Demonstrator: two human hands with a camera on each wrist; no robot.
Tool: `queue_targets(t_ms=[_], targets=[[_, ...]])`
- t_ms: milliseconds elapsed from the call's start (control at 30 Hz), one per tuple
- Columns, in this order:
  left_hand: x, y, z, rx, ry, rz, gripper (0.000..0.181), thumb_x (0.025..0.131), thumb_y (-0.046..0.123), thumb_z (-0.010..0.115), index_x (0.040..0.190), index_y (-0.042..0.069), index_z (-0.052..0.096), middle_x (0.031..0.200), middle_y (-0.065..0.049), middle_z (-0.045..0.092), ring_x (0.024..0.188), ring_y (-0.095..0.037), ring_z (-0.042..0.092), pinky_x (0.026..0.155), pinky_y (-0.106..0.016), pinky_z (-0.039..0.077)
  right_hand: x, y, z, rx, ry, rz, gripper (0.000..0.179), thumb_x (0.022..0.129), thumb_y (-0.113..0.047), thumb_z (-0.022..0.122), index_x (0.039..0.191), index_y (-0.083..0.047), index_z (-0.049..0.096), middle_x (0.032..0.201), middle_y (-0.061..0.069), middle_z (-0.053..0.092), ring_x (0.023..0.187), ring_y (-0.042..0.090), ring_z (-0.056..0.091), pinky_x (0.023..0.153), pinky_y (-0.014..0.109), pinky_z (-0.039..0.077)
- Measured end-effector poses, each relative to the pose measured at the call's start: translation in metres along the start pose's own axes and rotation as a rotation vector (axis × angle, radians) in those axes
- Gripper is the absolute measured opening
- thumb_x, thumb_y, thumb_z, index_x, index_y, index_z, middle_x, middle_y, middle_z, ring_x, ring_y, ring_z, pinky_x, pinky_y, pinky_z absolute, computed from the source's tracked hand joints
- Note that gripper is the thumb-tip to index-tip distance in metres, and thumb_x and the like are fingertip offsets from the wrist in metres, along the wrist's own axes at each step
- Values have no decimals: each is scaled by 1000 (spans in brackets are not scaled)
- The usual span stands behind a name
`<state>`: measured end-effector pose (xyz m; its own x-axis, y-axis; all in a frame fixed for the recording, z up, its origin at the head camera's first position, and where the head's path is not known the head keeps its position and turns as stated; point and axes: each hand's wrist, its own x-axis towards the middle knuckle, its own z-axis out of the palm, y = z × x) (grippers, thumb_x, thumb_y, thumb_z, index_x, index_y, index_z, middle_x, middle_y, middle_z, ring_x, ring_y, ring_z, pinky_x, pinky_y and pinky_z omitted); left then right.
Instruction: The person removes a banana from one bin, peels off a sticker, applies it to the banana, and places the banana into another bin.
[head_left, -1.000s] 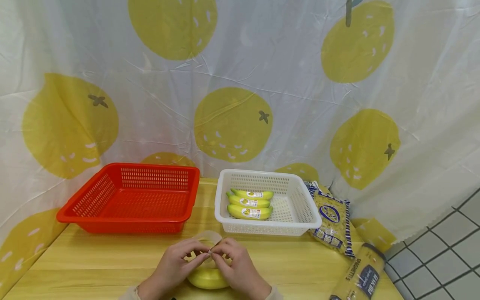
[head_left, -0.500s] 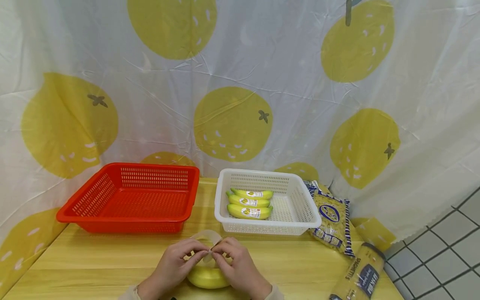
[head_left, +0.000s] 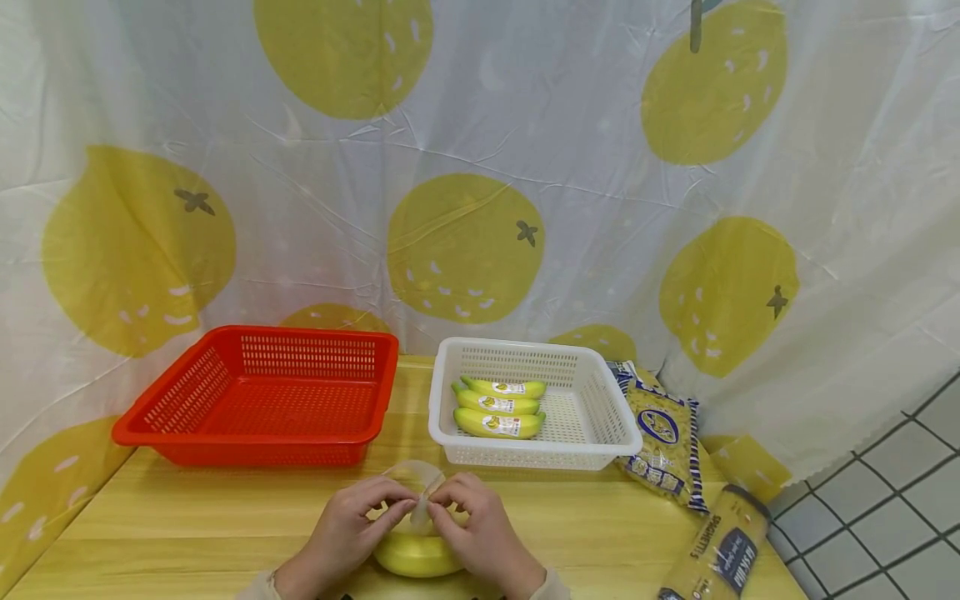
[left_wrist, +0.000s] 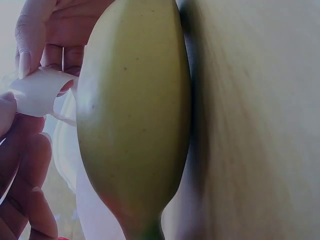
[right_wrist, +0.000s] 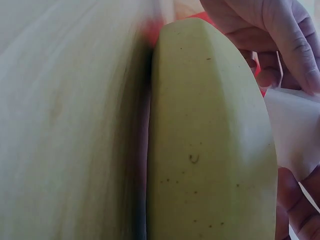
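Note:
Near the table's front edge in the head view, a yellow banana (head_left: pixel 418 557) lies crosswise below both hands. Just above it, my left hand (head_left: pixel 352 521) and right hand (head_left: pixel 483 525) pinch a whitish translucent strip (head_left: pixel 421 512) between thumbs and fingertips. Part of the strip arches away in a loop behind the fingers. In the left wrist view the strip (left_wrist: pixel 37 92) curls between the two hands, beside the large banana (left_wrist: pixel 135 110). The right wrist view shows the strip (right_wrist: pixel 297 130) held flat and the speckled banana (right_wrist: pixel 210 135); any print on the strip cannot be read.
A red basket (head_left: pixel 262 454) stands at the back left. Right of it, a white basket (head_left: pixel 525 454) holds 3 labelled bananas (head_left: pixel 498 423). A pasta bag (head_left: pixel 663 433) leans beside it, and a spaghetti package (head_left: pixel 723 546) lies at the front right. A lemon-print curtain (head_left: pixel 322 183) hangs behind.
My right fingertips have drawn slightly right, away from the left ones. More of the whitish strip shows between them. The banana and baskets have stayed put.

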<state>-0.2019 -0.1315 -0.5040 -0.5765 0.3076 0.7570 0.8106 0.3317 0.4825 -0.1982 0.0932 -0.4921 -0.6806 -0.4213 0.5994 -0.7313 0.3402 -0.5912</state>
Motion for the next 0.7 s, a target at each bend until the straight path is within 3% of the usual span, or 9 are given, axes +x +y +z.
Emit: queue_targets(t_ms=[267,700], targets=[[0,0,0,-1,4,3,27,87,1,80,102,23,75,96,11,74,82,-2,67,71,-15,51,0,-2,-2,7,8,46,8,100,-16,69,94,-19,73,95,-12,67,92,4,60,73,31,55],[0,-3,-1,2,-5,-3,18,91,11,78,103,24,75,97,9,74,79,0,63,67,-19,52,1,1,-3,-22,48,-4,8,98,-13,70,93,-18,72,92,-11,67,88,4,60,71,29,54]])
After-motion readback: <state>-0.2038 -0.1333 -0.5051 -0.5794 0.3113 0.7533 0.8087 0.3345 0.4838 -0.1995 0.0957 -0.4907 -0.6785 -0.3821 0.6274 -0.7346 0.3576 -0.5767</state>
